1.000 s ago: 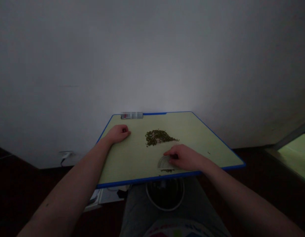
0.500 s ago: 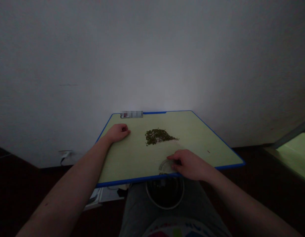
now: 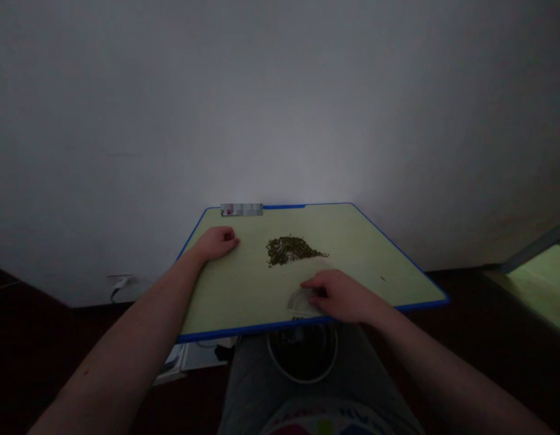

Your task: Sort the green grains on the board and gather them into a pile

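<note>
A pile of small green beans (image 3: 291, 249) lies in the middle of a pale green table top with a blue rim (image 3: 243, 329). My right hand (image 3: 341, 296) is closed on a clear plastic protractor (image 3: 301, 301), pressing it flat near the table's front edge. A few beans sit at the edge just below the protractor. My left hand (image 3: 217, 242) rests as a loose fist on the table's far left, holding nothing that I can see. A dark bowl with a white rim (image 3: 303, 353) sits on my lap under the front edge.
A plain white wall stands close behind the table. A white plug and cable (image 3: 119, 285) lie on the floor at the left. Another pale green surface (image 3: 545, 284) shows at the far right. White papers (image 3: 189, 359) lie under the table's left.
My right hand dragged the protractor toward the front edge, pushing a few beans off, then moved it slightly back up. My left hand has stayed still.
</note>
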The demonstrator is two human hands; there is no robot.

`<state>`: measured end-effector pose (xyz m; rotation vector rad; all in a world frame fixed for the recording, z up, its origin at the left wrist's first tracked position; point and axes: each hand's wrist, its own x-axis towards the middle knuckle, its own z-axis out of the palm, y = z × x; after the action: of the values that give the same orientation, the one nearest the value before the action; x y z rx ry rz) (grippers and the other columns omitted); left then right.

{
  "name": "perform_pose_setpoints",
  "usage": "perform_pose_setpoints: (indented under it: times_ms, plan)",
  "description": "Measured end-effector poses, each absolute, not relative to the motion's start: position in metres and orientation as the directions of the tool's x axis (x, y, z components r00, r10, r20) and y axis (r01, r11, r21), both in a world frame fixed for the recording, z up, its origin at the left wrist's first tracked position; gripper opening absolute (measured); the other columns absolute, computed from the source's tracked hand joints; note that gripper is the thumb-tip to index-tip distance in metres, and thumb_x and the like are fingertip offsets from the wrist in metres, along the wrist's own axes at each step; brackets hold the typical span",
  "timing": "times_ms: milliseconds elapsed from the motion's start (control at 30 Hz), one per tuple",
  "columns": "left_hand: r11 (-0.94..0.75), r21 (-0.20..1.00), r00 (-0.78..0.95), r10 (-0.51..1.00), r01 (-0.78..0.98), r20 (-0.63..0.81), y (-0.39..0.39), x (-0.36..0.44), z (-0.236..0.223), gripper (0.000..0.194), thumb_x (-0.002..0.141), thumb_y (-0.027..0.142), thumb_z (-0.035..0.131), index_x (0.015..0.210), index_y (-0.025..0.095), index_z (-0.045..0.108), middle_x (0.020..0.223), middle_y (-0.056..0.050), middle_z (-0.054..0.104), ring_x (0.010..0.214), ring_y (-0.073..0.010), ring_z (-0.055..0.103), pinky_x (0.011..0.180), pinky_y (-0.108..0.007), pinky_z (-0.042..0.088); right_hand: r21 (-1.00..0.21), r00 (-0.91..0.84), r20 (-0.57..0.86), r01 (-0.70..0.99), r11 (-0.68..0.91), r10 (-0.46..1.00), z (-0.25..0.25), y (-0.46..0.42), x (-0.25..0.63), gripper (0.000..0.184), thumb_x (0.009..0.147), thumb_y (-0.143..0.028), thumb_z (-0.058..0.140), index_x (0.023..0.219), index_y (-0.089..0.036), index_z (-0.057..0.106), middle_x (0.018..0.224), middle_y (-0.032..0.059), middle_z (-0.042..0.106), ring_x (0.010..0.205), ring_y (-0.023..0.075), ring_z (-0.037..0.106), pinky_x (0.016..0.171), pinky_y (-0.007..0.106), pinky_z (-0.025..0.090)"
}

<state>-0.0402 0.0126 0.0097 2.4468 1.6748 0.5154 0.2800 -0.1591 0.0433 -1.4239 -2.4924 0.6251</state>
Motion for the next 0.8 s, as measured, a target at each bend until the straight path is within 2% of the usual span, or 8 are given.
perform_pose_setpoints:
  times_ms: [133,300,800]
  plan:
    - [-0.375,0.295,0.326,0.923,0.879,0.203,0.012,-0.04,0.01,0.03,0.07,0.046,0.045,0.067,0.017,0.056,0.06,-0.001,0.055,0.056,-0.0128,0.047,0.053,-0.025,0.031,-0.421,-0.555,-0.029,0.761,0.494,0.831,0.045,-0.152,0.266,0.031,0.073,-0.02,0.051,0.099,-0.019,0.067,0.084,0.0057,0.069,0.071,0.0164,0.059,0.062,0.025,0.039]
    - [-0.386,0.289,0.335,0.918,0.876,0.211,0.012,-0.041,0.01,0.029,0.07,0.044,0.045,0.067,0.018,0.056,0.06,-0.001,0.055,0.057,-0.0128,0.047,0.053,-0.025,0.031,-0.421,-0.597,-0.018,0.732,0.535,0.802,0.043,-0.152,0.263,0.027,0.073,-0.022,0.053,0.095,-0.019,0.068,0.082,0.0047,0.069,0.072,0.0166,0.059,0.064,0.025,0.039]
    - [-0.388,0.304,0.336,0.918,0.87,0.209,0.012,-0.04,0.01,0.029,0.071,0.044,0.046,0.067,0.017,0.055,0.059,-0.001,0.054,0.056,-0.0124,0.046,0.053,-0.025,0.031,-0.479,-0.552,-0.016,0.736,0.478,0.834,0.045,-0.169,0.278,0.032,0.072,-0.019,0.055,0.102,-0.019,0.065,0.088,0.0056,0.068,0.076,0.017,0.059,0.067,0.026,0.04]
